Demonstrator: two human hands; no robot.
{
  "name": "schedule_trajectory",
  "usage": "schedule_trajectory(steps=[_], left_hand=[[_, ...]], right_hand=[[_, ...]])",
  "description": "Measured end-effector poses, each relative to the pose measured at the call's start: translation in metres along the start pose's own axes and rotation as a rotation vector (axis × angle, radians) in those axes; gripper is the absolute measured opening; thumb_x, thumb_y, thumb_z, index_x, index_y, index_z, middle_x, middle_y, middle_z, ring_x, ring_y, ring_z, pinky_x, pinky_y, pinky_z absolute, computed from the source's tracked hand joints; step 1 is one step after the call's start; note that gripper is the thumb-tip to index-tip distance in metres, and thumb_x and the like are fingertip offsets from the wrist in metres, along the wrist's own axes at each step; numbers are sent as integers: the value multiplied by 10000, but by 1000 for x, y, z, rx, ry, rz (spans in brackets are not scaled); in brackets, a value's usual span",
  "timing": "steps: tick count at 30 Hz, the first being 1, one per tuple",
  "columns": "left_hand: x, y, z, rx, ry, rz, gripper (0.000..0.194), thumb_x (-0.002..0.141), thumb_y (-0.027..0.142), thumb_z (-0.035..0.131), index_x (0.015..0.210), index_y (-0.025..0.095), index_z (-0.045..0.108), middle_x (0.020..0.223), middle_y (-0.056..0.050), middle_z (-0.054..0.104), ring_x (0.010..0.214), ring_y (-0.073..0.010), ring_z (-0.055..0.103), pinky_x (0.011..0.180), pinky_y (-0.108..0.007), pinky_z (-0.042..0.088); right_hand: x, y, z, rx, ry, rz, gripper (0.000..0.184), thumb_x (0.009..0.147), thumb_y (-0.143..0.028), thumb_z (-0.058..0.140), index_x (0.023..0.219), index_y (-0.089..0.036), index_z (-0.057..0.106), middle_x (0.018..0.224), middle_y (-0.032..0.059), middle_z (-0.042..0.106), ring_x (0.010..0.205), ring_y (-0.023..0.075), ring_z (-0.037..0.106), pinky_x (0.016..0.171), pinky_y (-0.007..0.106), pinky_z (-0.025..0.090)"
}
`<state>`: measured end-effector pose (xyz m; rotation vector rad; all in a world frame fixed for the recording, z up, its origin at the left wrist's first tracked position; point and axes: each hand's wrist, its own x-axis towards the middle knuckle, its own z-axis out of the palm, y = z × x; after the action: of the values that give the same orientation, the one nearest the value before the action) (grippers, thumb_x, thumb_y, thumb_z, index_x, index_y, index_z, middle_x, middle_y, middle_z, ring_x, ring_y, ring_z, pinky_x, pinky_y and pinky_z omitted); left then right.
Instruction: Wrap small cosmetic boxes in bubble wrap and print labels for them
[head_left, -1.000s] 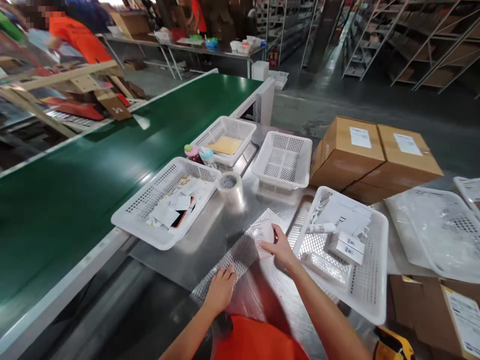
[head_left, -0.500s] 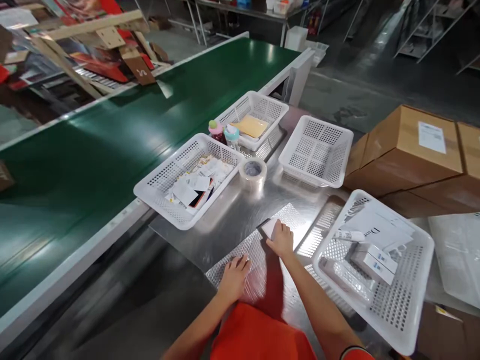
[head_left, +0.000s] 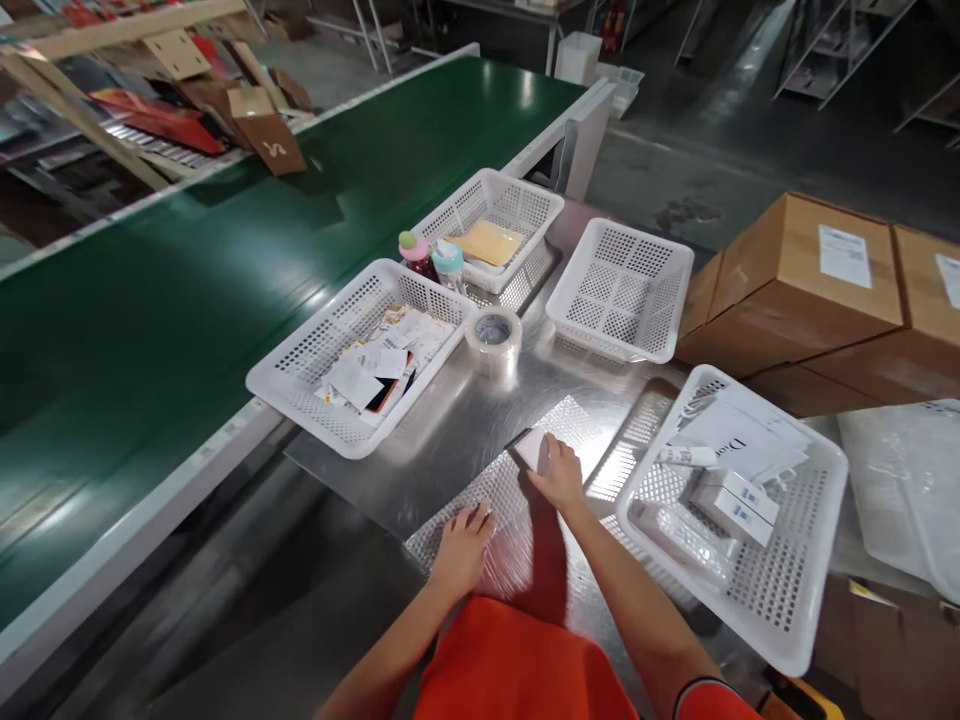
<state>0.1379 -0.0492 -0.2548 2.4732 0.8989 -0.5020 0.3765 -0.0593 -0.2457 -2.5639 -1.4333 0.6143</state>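
A strip of bubble wrap [head_left: 504,492] lies flat on the shiny metal table [head_left: 360,480] in front of me. On its far part is a small white box [head_left: 530,449] with a dark edge, gripped by my right hand [head_left: 556,472] from its right side. My left hand [head_left: 463,548] lies on the near left end of the wrap, fingers stretched out over it. A roll of clear tape [head_left: 493,343] stands beyond the wrap. To the right, a white basket [head_left: 814,500] holds white boxes [head_left: 736,505], a white paper bag marked Dior [head_left: 739,430] and a bubble-wrapped item [head_left: 686,540].
Beyond are a basket of papers [head_left: 300,365], a basket with a yellow envelope [head_left: 487,243], two capped bottles [head_left: 431,258] and another white basket [head_left: 622,285]. A green conveyor belt [head_left: 187,290] runs along the left. Cardboard boxes [head_left: 810,300] are stacked at right.
My view has shifted slightly, moving the scene left and up. Both hands stay on the wrap, and more of the white box's top shows beside my right hand.
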Motion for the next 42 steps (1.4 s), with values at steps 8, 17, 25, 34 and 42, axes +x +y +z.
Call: schedule_trajectory(steps=[8, 17, 25, 34, 42], left_hand=[[-1, 0, -1, 5, -11, 4, 647, 846, 109, 429, 1486, 196, 442, 1621, -45, 335, 1387, -337, 397, 1088, -519, 397], [-2, 0, -2, 19, -5, 2, 657, 840, 94, 432, 1478, 252, 455, 1615, -40, 354, 1385, -328, 401, 1074, -506, 406], [-2, -2, -1, 10, -3, 4, 682, 816, 94, 450, 1476, 267, 453, 1614, -35, 357, 1370, -321, 409, 1072, -506, 398], [-3, 2, -5, 16, -11, -10, 672, 821, 93, 443, 1474, 252, 460, 1614, -51, 355, 1376, -335, 402, 1078, -527, 397], [24, 16, -15, -531, 99, -122, 442, 830, 150, 499, 1250, 167, 636, 1419, -135, 555, 1313, -300, 477, 1140, -486, 355]], right_hand=[[-1, -2, 2, 6, 15, 5, 757, 805, -384, 679, 1446, -124, 374, 1367, 160, 556, 1216, 301, 507, 1004, 384, 377], [0, -2, 3, 2, 17, 9, 738, 825, -387, 651, 1455, -151, 349, 1369, 157, 552, 1215, 298, 503, 998, 383, 360], [4, -3, 2, 12, 23, 21, 746, 829, -389, 646, 1464, -143, 344, 1391, 162, 538, 1236, 297, 488, 1016, 388, 352], [5, 0, 3, 26, 31, 16, 801, 826, -448, 671, 1474, -123, 332, 1401, 193, 520, 1264, 325, 469, 1040, 424, 355], [52, 46, -31, 170, 215, 213, 413, 963, -210, 397, 1347, -92, 491, 1372, 203, 515, 1261, 303, 468, 1045, 421, 360]])
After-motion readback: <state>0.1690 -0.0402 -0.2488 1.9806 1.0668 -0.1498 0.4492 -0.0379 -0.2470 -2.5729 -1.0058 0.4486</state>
